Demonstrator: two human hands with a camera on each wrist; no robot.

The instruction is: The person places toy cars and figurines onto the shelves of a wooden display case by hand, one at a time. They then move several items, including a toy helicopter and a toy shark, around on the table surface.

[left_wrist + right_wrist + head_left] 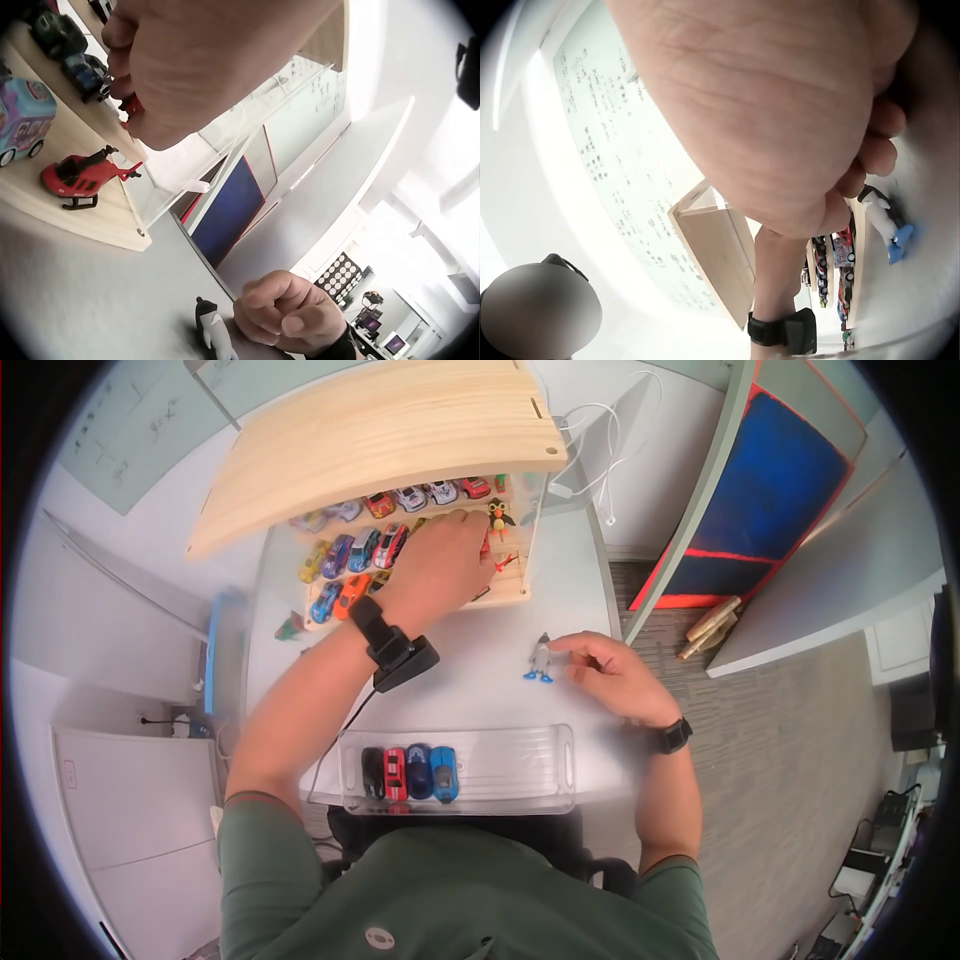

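Observation:
My left hand (445,560) reaches into a wooden display shelf (535,545) lined with toy cars. Its fingers are bent, and a small red toy (133,105) shows between thumb and fingers, mostly hidden by the hand. Near it on the shelf are a red toy helicopter (79,176), a light-blue toy van (26,116) and a black-and-orange bird figure (501,516). On the table, my right hand (615,675) is loosely curled, index fingertip right at a grey-and-white animal figurine (541,660) with a dark head and blue feet (901,244).
A clear plastic tray (515,770) at the table's front edge holds several toy cars (420,773) at its left end. The shelf's wooden top panel (390,435) overhangs the rows. A small green item (289,626) lies left of the shelf. A white cable (612,455) hangs behind.

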